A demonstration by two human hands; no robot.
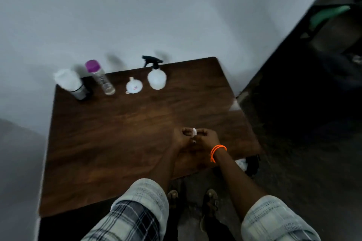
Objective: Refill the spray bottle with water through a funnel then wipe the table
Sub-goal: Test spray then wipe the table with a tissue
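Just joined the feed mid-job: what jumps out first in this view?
Both hands meet low over the near side of the wooden table, the left hand and right hand pinching a small white object between them; an orange wristband marks the right wrist. Along the far edge stand a roll of white cloth, a purple-capped water bottle, a white funnel and the spray bottle, untouched.
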